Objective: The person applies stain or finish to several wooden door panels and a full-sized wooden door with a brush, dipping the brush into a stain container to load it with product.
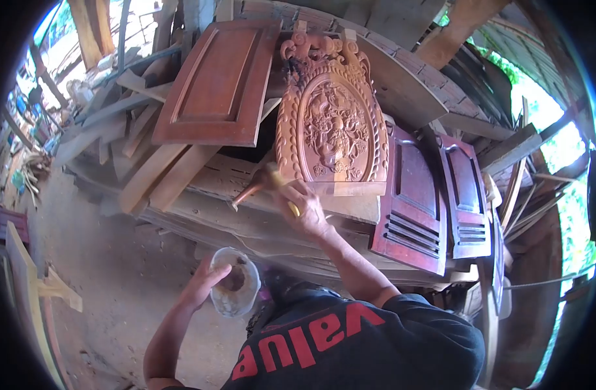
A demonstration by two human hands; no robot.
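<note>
My right hand (301, 205) is closed around a paintbrush (274, 177), its yellow handle showing under the fingers. The brush head is blurred and sits just off the lower left corner of a carved wooden panel (337, 133). That panel leans upright, with an oval relief, a rope-like border and scrollwork on top; its wood is reddish brown with dark patches at the upper left. Lower down, my left hand (210, 276) grips the rim of a translucent plastic tub (236, 300), thumb over the edge. Something brown lies inside the tub.
A reddish panel door (220, 81) leans left of the carving. Two dark red louvred doors (411, 201) (467, 201) stand to its right. Stacked boards (246, 224) lie beneath, with loose planks (142, 127) jutting out at the left. Bare ground (129, 286) shows at lower left.
</note>
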